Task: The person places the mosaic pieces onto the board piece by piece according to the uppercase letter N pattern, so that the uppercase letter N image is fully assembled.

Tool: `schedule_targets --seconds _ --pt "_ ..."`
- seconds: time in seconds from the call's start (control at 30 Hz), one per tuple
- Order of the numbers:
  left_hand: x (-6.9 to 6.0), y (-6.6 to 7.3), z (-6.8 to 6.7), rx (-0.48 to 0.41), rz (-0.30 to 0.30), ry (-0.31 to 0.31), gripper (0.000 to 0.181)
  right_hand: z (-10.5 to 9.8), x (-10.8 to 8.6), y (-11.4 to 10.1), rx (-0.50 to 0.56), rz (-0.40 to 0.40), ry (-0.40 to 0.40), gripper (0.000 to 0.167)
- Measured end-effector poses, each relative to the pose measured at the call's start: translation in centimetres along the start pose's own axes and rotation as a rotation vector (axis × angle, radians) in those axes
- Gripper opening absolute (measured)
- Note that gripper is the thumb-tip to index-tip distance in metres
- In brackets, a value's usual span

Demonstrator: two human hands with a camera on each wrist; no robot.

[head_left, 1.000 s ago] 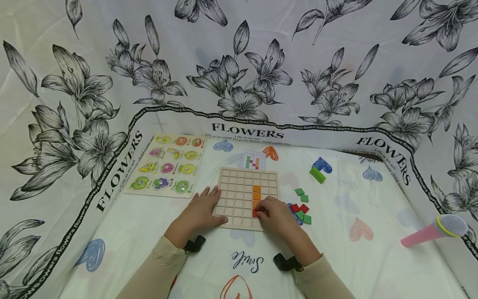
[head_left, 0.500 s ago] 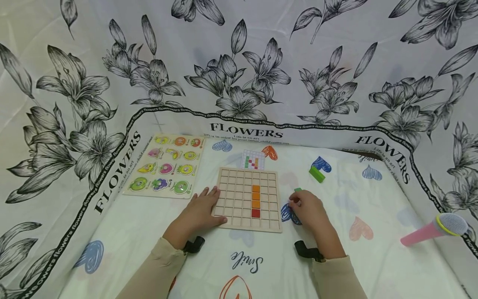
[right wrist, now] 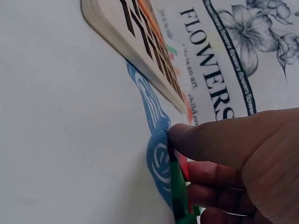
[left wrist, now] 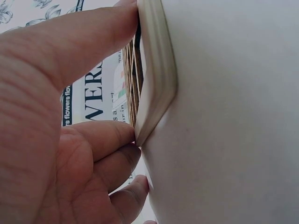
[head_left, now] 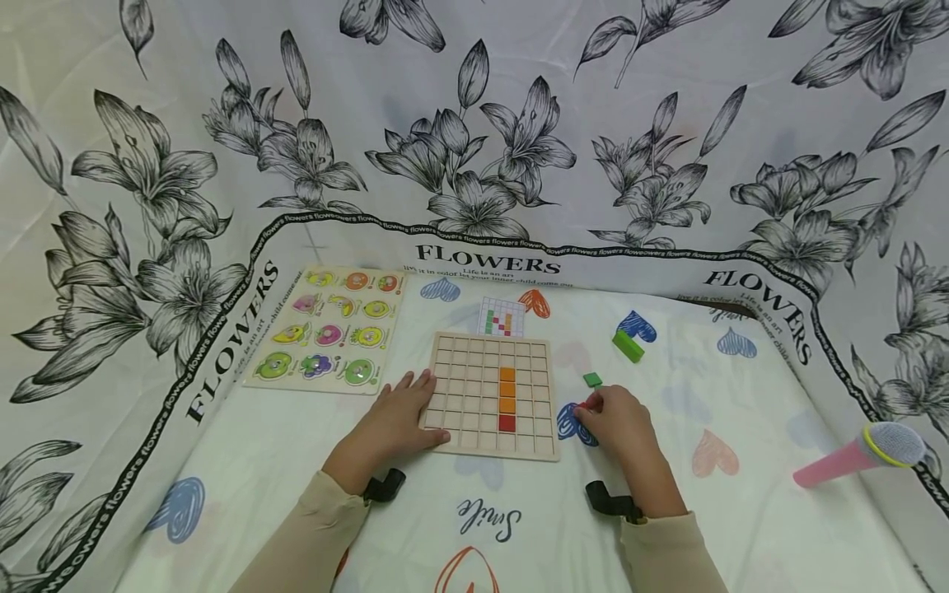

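Observation:
My left hand (head_left: 395,414) rests at the left edge of a wooden grid board (head_left: 464,395), its fingers spread. The left wrist view shows the thumb (left wrist: 88,35) and fingertips touching the board's rim (left wrist: 161,70). A column of orange tiles (head_left: 507,389) with a red tile (head_left: 507,423) below sits in the grid. Right of the board, my right hand (head_left: 621,422) pinches a red tile (head_left: 582,405) between thumb and fingers. Green tiles (right wrist: 178,189) lie close under its fingers in the right wrist view; the hand hides most of this pile in the head view.
A small printed pattern card (head_left: 501,317) lies behind the board. Loose green tile (head_left: 592,380) and a green block (head_left: 628,346) lie to the right. A fruit puzzle board (head_left: 326,329) is at the left, and a pink toy microphone (head_left: 853,457) lies far right.
My right hand has left the red tile in the grid, moved right to the loose tiles and taken hold of another red tile. My left hand stays at the board.

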State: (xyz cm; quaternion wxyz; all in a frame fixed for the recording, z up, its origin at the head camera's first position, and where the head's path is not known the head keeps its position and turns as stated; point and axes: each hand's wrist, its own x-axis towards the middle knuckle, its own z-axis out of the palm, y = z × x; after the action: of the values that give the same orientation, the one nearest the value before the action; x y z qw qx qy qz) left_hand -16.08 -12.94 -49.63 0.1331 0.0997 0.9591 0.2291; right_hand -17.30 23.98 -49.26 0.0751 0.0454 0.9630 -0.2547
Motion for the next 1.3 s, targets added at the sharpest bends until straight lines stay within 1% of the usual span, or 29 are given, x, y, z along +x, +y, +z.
schedule_targets --seconds 0.1,0.23,0.33,0.43,0.47,0.57,0.63,0.7,0.77,0.97,1.17,1.3 --pt "0.0 0.0 0.0 -0.004 -0.003 0.001 0.102 0.3 0.1 -0.3 0.026 -0.019 0.017 0.022" --pt "0.0 0.0 0.0 0.000 -0.004 0.001 0.102 0.9 0.1 -1.4 0.075 -0.049 0.079 0.016" --pt "-0.1 0.1 -0.1 0.000 -0.002 0.003 0.102 1.7 -0.1 -3.4 0.148 -0.092 0.096 0.011" --pt "-0.2 0.1 -0.2 -0.007 -0.006 0.001 0.102 2.9 -0.1 -5.9 0.197 -0.153 0.059 0.009" --pt "-0.3 0.2 -0.3 -0.007 -0.007 0.000 0.102 3.3 -0.1 -6.7 0.198 -0.183 0.043 0.008" --pt "-0.3 0.2 -0.4 -0.007 -0.008 -0.001 0.103 4.4 0.4 -8.6 0.143 -0.269 0.012 0.007" --pt "-0.3 0.3 -0.5 -0.011 -0.007 -0.003 0.103 5.0 0.8 -9.5 0.109 -0.314 0.001 0.007" --pt "-0.3 0.3 -0.5 -0.012 -0.006 -0.003 0.103 5.4 1.2 -10.2 0.091 -0.343 -0.003 0.006" --pt "-0.3 0.3 -0.5 -0.014 -0.002 -0.004 0.103 5.6 1.5 -10.6 0.088 -0.365 -0.010 0.006" --pt "-0.2 0.2 -0.3 -0.016 0.010 -0.007 0.103 5.9 1.6 -10.9 0.065 -0.364 -0.016 0.008" --pt "0.0 0.1 -0.1 -0.009 -0.018 -0.007 0.105 5.9 1.3 -10.8 0.051 -0.366 -0.029 0.010" --pt "0.0 0.1 -0.1 -0.009 -0.020 -0.005 0.105 5.9 1.0 -10.8 0.038 -0.399 -0.052 0.009"
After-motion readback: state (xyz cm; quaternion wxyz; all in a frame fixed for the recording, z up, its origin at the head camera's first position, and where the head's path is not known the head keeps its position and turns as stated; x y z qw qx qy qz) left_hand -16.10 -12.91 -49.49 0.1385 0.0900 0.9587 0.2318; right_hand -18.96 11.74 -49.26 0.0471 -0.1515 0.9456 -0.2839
